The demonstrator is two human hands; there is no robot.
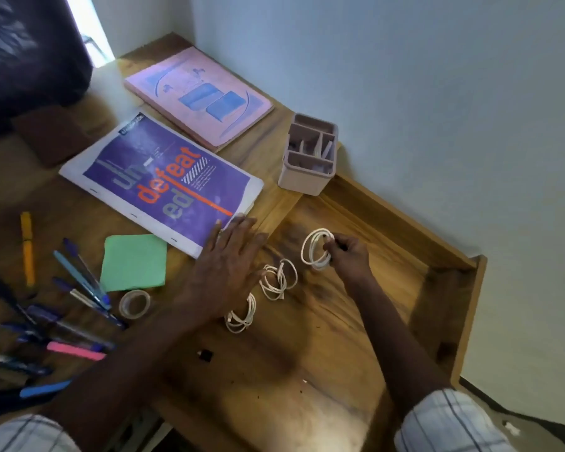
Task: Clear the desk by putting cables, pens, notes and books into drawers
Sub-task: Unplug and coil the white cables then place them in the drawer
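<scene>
This looks like a study corner in a home or small office: a wooden worktop (62,203) set into the angle of two plain pale walls (405,76), with a dark curtain (23,53) beside a bright strip of window (85,24). On it lie a purple book (163,177), a pink book (199,96), scattered pens (79,282), green notes (134,262), a roll of tape (134,304), coiled white cables (277,278) and a compartmented desk organiser (304,181).
</scene>
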